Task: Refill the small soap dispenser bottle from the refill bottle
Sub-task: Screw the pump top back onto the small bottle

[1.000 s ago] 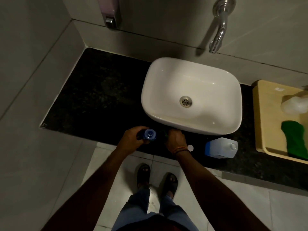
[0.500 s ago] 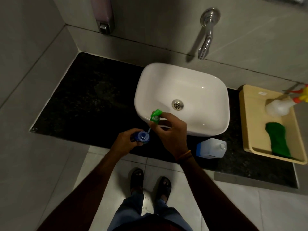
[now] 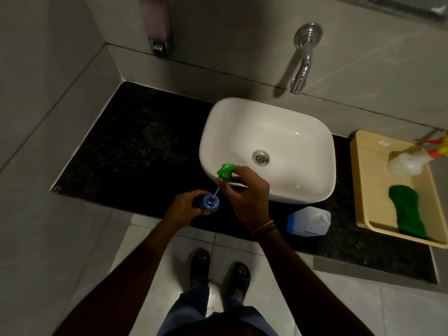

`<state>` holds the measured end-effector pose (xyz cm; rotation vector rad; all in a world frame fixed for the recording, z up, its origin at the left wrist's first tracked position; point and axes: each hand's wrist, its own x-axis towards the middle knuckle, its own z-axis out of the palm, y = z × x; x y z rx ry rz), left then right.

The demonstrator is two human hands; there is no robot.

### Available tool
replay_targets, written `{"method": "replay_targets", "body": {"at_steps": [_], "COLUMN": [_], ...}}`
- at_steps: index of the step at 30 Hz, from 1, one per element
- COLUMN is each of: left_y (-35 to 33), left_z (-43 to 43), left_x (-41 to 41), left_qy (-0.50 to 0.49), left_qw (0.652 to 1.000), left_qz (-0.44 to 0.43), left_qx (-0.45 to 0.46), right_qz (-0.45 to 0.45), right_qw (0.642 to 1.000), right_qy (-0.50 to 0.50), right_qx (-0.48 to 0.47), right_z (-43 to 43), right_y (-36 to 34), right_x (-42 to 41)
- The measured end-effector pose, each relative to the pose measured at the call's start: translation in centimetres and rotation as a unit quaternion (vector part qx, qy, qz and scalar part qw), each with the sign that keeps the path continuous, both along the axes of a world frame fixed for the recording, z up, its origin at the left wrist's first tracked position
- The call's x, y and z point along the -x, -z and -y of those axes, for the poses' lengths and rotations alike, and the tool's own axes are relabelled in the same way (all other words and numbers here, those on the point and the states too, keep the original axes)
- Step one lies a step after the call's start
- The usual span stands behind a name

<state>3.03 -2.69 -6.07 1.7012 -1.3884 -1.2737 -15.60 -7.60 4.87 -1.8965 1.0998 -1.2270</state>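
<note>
My left hand (image 3: 188,207) grips the small blue soap dispenser bottle (image 3: 210,202), which stands upright on the front of the black counter (image 3: 135,151) with its mouth uncovered. My right hand (image 3: 244,192) holds the green pump head (image 3: 225,172) raised above and just right of the bottle. The pump's thin tube (image 3: 215,191) still reaches down into the bottle's mouth. The translucent refill bottle (image 3: 309,221) with blue-tinted liquid lies on its side on the counter to the right of my right wrist, untouched.
A white basin (image 3: 242,112) sits behind my hands under a chrome wall tap (image 3: 303,61). At the far right, a beige tray (image 3: 361,180) holds a white spray bottle (image 3: 407,163) and a green cloth (image 3: 407,212). A wall soap dispenser (image 3: 157,25) hangs at the back left.
My right hand has lifted the green pump head out of the small bottle, up toward the basin's front rim. My left hand kept its grip on the bottle.
</note>
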Motion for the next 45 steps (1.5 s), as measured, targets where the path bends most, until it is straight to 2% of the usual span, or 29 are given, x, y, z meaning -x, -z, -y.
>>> {"method": "replay_targets", "body": {"at_steps": [2, 5, 8, 12, 20, 22, 26, 31, 35, 40, 45], "left_y": [0.0, 0.1, 0.3, 0.5, 0.0, -0.4, -0.2, 0.2, 0.3, 0.3, 0.1], "left_z": [0.1, 0.0, -0.1, 0.0, 0.2, 0.1, 0.0, 0.2, 0.3, 0.4, 0.7], "left_x": [-0.1, -0.2, -0.3, -0.3, -0.2, -0.2, -0.4, -0.3, -0.3, -0.5, -0.5], "left_qy": [0.0, -0.004, -0.012, -0.011, 0.0, 0.002, -0.008, -0.001, 0.004, 0.006, 0.007], "left_qw": [1.0, 1.0, 1.0, 1.0, 1.0, 1.0, 1.0, 1.0, 1.0, 1.0, 0.999], "left_qz": [-0.003, -0.003, -0.006, -0.002, 0.008, 0.005, -0.001, 0.004, 0.013, 0.026, 0.033], "left_qx": [-0.004, -0.009, -0.01, -0.011, -0.009, 0.002, 0.002, -0.003, -0.001, 0.003, -0.002], "right_qz": [-0.001, -0.005, -0.081, -0.217, -0.285, -0.267, -0.169, -0.171, -0.157, -0.15, -0.126], "right_qw": [1.0, 0.996, 0.984, 0.963, 0.952, 0.956, 0.968, 0.974, 0.971, 0.97, 0.973], "right_qy": [-0.016, -0.052, -0.092, -0.109, -0.045, -0.036, -0.075, -0.004, -0.044, -0.02, -0.048], "right_qx": [-0.007, -0.073, -0.13, -0.117, -0.105, -0.113, -0.169, -0.151, -0.177, -0.189, -0.186], "right_z": [0.2, -0.2, -0.5, -0.7, -0.5, -0.8, -1.6, -1.7, -1.6, -1.2, -1.1], "right_y": [0.2, 1.5, 3.5, 5.2, 5.3, 5.5, 6.0, 6.6, 6.8, 6.6, 6.7], "right_x": [-0.1, -0.5, -0.5, -0.4, -1.2, -1.1, -0.1, 0.4, 0.6, -0.2, -0.1]}}
